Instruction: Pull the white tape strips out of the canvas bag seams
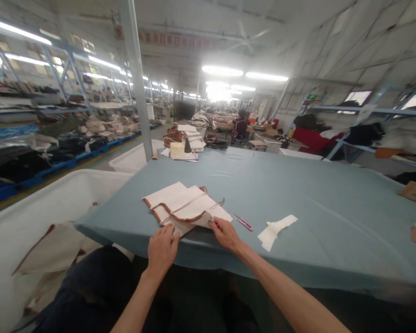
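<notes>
A small stack of cream fabric pieces with brown trim (183, 206) lies near the front edge of a table covered in grey-blue cloth (298, 185). My left hand (162, 249) rests at the table's edge with its fingers curled on the stack's lower corner. My right hand (225, 233) pinches the edge of the top piece, lifting it slightly. Pink-handled thread snips (243, 223) lie just right of my right hand. A cream fabric scrap (275, 230) lies further right.
A white bin (38, 208) with cream fabric pieces stands at my left. A second stack of fabric and a black cone (183, 143) sit at the table's far end by a pole (136, 74). Shelving racks line both sides. A seated person (241, 125) works far off.
</notes>
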### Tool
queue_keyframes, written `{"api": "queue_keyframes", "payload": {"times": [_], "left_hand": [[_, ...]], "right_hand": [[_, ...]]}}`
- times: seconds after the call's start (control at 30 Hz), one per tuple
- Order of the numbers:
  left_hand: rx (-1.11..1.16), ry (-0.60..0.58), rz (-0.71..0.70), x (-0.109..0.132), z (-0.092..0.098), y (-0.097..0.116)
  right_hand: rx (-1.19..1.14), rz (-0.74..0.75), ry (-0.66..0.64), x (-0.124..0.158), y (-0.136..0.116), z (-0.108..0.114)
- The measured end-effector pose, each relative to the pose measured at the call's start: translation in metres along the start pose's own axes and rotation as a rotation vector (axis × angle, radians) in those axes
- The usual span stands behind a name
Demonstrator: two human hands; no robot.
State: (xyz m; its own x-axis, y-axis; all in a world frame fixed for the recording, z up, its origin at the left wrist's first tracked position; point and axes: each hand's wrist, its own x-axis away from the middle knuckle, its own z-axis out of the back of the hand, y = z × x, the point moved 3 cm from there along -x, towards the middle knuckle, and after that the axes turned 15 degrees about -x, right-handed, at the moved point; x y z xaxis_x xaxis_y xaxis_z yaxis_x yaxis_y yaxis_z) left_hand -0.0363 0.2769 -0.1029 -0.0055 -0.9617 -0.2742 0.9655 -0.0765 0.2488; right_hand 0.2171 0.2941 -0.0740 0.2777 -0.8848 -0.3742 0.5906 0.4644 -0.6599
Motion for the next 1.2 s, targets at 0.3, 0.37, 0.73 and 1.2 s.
{"api": "queue_keyframes", "payload": {"times": [0.3, 0.37, 0.73, 1.2], "left_hand": [[-0.169, -0.11, 0.009, -0.016, 0.011, 0.008], [-0.141, -0.115, 0.03, -0.017, 0.012, 0.008], [0.496, 0.022, 0.26, -0.005, 0.05, -0.022], [0.789, -0.226, -0.237, 0.109, 0.136, 0.117]], "right_hand": [[-0.057, 0.005, 0.618, -0.14, -0.094, 0.136], [-0.068, 0.075, 0.684, -0.149, -0.127, 0.17], [-0.236, 0.052, 0.326, 0.013, -0.171, 0.192], [0.004, 0.041, -0.058, 0.136, -0.161, 0.117]]}}
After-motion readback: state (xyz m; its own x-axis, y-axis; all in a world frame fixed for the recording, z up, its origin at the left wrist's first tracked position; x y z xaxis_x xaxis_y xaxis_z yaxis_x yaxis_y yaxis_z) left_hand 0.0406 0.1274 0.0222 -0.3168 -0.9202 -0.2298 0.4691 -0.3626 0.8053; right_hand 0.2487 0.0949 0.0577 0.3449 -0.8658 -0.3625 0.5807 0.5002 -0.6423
